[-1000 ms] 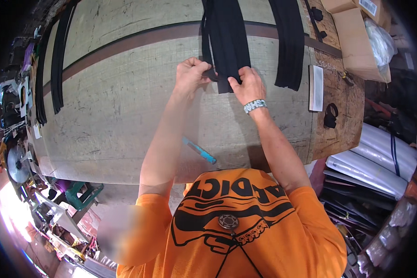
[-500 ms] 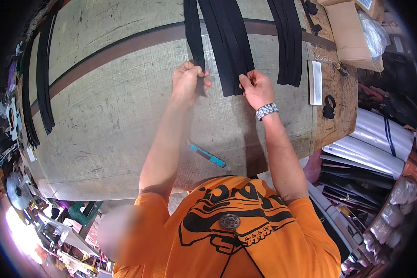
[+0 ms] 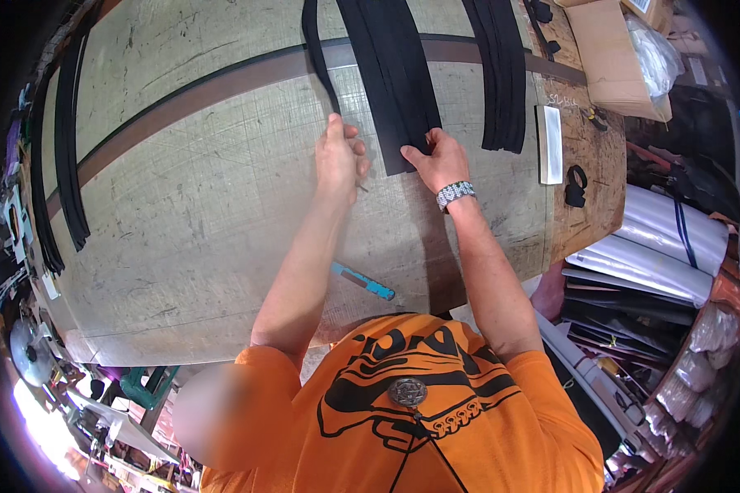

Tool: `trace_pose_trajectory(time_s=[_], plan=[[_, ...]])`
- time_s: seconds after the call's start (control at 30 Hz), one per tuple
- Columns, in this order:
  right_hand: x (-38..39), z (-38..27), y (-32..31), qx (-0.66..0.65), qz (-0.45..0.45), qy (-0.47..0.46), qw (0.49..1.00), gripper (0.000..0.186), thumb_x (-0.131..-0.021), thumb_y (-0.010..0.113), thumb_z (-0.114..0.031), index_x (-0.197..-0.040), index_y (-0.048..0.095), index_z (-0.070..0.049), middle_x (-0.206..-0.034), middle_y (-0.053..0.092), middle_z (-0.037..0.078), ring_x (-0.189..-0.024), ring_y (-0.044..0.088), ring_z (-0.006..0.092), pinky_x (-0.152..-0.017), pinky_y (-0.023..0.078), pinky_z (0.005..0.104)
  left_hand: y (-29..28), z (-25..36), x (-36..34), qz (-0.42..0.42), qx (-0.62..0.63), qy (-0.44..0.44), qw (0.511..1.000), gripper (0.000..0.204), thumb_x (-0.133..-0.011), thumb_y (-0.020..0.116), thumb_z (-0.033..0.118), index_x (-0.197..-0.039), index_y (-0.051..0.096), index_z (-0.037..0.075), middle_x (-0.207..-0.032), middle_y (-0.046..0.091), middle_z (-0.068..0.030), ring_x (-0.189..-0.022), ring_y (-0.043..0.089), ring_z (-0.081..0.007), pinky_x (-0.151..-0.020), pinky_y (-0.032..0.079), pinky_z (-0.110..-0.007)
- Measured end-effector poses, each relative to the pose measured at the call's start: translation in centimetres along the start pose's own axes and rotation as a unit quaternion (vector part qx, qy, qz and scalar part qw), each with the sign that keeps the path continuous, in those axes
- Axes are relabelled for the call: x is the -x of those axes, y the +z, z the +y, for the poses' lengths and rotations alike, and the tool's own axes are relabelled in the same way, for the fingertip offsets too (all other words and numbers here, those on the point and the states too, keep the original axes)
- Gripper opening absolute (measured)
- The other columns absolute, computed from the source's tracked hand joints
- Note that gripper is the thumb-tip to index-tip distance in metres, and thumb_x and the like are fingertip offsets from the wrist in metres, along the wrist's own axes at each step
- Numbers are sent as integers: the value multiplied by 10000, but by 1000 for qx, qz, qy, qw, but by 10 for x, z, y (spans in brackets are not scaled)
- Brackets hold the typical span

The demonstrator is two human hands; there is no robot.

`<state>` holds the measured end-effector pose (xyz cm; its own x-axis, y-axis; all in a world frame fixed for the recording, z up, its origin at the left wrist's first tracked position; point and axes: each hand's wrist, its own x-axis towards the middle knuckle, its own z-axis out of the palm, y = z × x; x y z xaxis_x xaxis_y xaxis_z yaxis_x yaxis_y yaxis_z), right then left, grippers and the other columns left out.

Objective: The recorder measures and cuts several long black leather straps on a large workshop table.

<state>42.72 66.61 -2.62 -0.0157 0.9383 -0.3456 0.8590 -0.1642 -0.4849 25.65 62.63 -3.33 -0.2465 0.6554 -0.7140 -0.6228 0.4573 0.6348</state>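
My left hand (image 3: 340,154) is closed round the near end of a narrow black strip (image 3: 319,66), which runs up the grey tabletop (image 3: 205,205). Right of it lies a wide band of black strips (image 3: 386,74), whose near end my right hand (image 3: 440,160) pinches, thumb on top. Another bundle of black strips (image 3: 501,82) lies farther right, and long black strips (image 3: 78,197) lie at the far left. A blue-handled tool (image 3: 362,280) rests on the table between my forearms.
A cardboard box (image 3: 592,57) with clear plastic sits at the upper right. A white block (image 3: 549,144) and a black looped piece (image 3: 575,187) lie on the table's wooden right part. Silvery rolls (image 3: 658,246) are stacked beyond the right edge. A brown band (image 3: 197,92) crosses the table.
The narrow strip has been drawn leftward, away from the wide band, and now appears slimmer. My left hand has moved away from my right hand, which still holds the band's end.
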Motion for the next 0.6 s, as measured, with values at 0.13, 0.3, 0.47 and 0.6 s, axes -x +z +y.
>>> trace_pose_trajectory(time_s=[0.13,0.3,0.47,0.6], plan=[[11,-14,-5,-75,3,-58,996,384,-776,815,-298,-923,646,14,-836,689,228,-788,694,385,-681,525,452,7,-9,0,-23,-18,77,997,482,-1050,457,504,-1017,510,26,-715,552,-43,-481,494,-114,-415,350,-258],[25,-26,14,-119,19,-176,977,317,-808,787,-243,-914,613,-1,-771,652,151,-701,636,272,-642,509,384,22,-8,2,-41,-178,115,976,554,-894,745,492,-959,512,-6,-787,574,-71,-598,556,-126,-484,448,-270],[29,-22,5,-170,-103,-173,965,300,-862,766,-222,-1021,641,0,-799,683,76,-712,661,149,-671,529,285,10,-8,-21,3,-181,151,972,501,-783,818,267,-1020,531,-69,-839,637,-143,-706,627,-192,-607,515,-320],[20,-5,-4,-147,-64,-88,983,341,-891,750,-293,-1065,663,-12,-893,704,104,-809,699,203,-718,548,334,4,9,-17,-7,-175,122,977,380,-814,772,173,-1019,548,-56,-640,592,-61,-471,513,-133,-440,402,-297]])
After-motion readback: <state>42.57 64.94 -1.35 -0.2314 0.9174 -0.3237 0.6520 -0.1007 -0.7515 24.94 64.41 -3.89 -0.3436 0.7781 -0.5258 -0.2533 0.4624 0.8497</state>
